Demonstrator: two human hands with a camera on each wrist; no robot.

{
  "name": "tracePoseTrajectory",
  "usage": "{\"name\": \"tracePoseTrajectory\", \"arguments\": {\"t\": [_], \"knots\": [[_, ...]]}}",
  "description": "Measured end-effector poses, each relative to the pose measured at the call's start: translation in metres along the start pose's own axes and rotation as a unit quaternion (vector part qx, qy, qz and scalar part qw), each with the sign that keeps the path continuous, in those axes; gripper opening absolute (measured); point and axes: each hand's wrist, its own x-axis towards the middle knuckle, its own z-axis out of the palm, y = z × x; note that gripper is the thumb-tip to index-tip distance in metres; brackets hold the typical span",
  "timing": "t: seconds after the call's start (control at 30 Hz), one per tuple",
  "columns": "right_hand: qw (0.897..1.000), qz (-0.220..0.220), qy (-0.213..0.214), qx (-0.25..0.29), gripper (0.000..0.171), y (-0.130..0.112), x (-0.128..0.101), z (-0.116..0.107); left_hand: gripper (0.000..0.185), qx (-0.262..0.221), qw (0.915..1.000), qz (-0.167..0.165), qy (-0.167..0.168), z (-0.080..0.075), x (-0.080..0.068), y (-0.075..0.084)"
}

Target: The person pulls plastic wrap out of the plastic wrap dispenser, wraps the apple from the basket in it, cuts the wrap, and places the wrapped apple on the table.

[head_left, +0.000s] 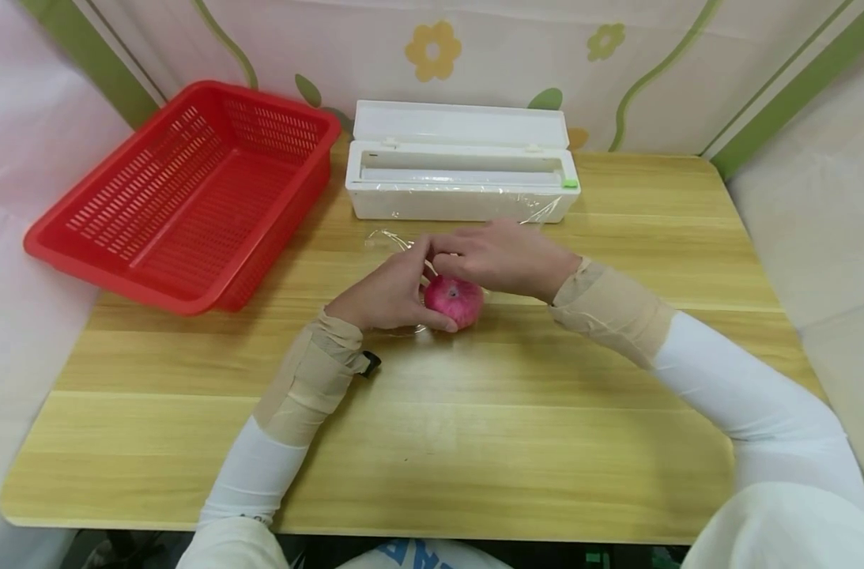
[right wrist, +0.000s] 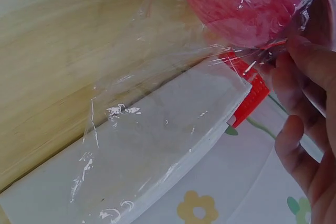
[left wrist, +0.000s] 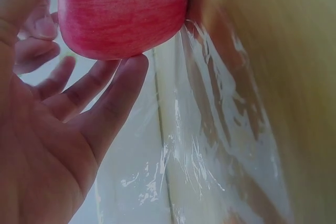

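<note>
The left hand (head_left: 389, 291) clamps the pink apple (head_left: 456, 304) between thumb and fingers, likely to steady it; just beside that grip, the right hand (head_left: 503, 254) pinches clear film (right wrist: 126, 111), seemingly to hold it against the apple.

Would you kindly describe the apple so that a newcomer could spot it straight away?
On the wooden table, find the open white box at the back. Just in front of it, the left hand grips the apple, with the right hand at its far side. The apple is small, round and pinkish-red, whereas the red basket to the left is big and rectangular.
</note>
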Motion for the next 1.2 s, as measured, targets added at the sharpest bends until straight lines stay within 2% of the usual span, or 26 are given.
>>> {"name": "tracePoseTrajectory", "arguments": {"t": [0.2, 0.33, 0.53, 0.63, 0.7, 0.83, 0.93, 1.0, 1.07, 1.2], "knots": [[0.999, 0.02, -0.035, 0.036, 0.016, 0.003, 0.011, -0.001, 0.094, -0.014, 0.9999, -0.005, 0.005, 0.0, 0.0, 0.0], [0.995, 0.043, -0.055, 0.072, 0.011, 0.007, 0.018, -0.001, 0.101, -0.021, 0.9997, -0.006, 0.009, 0.0, 0.0, 0.0], [0.99, 0.054, -0.088, 0.092, 0.01, 0.014, 0.028, -0.004, 0.111, -0.016, 0.9996, -0.012, 0.019, 0.0, -0.001, 0.002], [0.987, 0.051, -0.103, 0.115, 0.006, 0.016, 0.032, -0.007, 0.116, 0.023, 0.9985, -0.036, 0.035, -0.001, -0.003, 0.006], [0.985, 0.052, -0.108, 0.127, 0.006, 0.017, 0.033, -0.008, 0.113, 0.072, 0.9946, -0.058, 0.047, -0.001, -0.005, 0.01], [0.98, 0.063, -0.119, 0.147, 0.009, 0.02, 0.032, -0.009, 0.098, 0.168, 0.9791, -0.098, 0.06, -0.003, -0.014, 0.024], [0.976, 0.073, -0.124, 0.162, 0.007, 0.022, 0.029, -0.009, 0.079, 0.216, 0.9688, -0.103, 0.063, -0.008, -0.025, 0.038], [0.975, 0.077, -0.123, 0.17, 0.004, 0.023, 0.028, -0.009, 0.065, 0.231, 0.9674, -0.088, 0.057, -0.015, -0.033, 0.047], [0.973, 0.079, -0.122, 0.178, 0.005, 0.024, 0.027, -0.008, 0.055, 0.235, 0.9692, -0.056, 0.045, -0.02, -0.039, 0.053], [0.972, 0.08, -0.121, 0.186, 0.004, 0.026, 0.026, -0.006, 0.059, 0.224, 0.9744, 0.02, -0.001, -0.024, -0.042, 0.055]]}}
